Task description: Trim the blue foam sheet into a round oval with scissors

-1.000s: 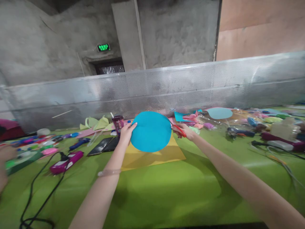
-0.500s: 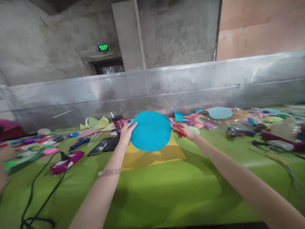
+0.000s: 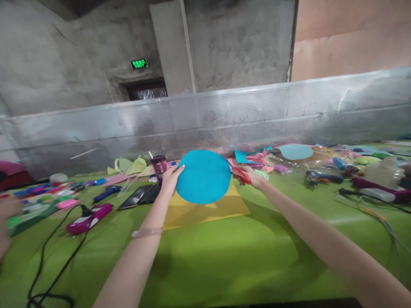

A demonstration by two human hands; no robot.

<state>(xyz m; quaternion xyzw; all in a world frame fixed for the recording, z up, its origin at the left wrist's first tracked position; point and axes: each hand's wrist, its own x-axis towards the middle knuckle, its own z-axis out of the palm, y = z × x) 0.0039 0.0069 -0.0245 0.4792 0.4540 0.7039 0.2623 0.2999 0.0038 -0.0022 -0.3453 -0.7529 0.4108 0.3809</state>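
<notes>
A rounded sheet of blue paper (image 3: 204, 176) is held up in front of me. My left hand (image 3: 170, 180) pinches its left edge, thumb on the near face and the other fingers mostly behind. In my right hand (image 3: 253, 177) is a pair of scissors (image 3: 242, 174) with red handles, its fingers closed round them. The scissors' blades point at the blue paper's right edge; whether they are cutting into it I cannot tell. Below the blue paper, a yellow sheet (image 3: 208, 209) lies on the green tabletop (image 3: 224, 261).
Left of me are a dark phone-like slab (image 3: 135, 197), a lidded cup with a straw (image 3: 158, 167), a purple power strip (image 3: 90, 219) with a black cord, and a blue glue gun (image 3: 107, 193). Another glue gun (image 3: 324, 177) lies right. Part of another person's hand (image 3: 9, 209) shows far left.
My hands, the blue paper and the scissors stay in almost the same place. At the far left edge, the other person's hand has shifted slightly.
</notes>
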